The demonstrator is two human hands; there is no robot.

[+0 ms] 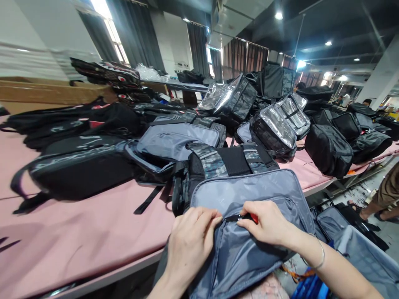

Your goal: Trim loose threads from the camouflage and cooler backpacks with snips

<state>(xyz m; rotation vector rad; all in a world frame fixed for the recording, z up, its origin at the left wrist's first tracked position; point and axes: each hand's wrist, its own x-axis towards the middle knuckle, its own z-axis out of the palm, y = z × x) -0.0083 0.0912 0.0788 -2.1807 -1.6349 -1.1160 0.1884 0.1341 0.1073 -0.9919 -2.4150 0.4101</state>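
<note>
The left hand (193,241) pinches the grey fabric lining (240,187) of an open black-and-camouflage backpack (233,161); the right hand (269,224) holds a small, mostly hidden red object (254,218). Dark fabric bags (90,172) lie along the pink-covered counter (115,232).

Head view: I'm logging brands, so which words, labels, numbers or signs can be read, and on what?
No text can be read for certain.
White markings on the black bag at left: too blurred.
Faint marks on the nearest grey lining: too faint.
</note>
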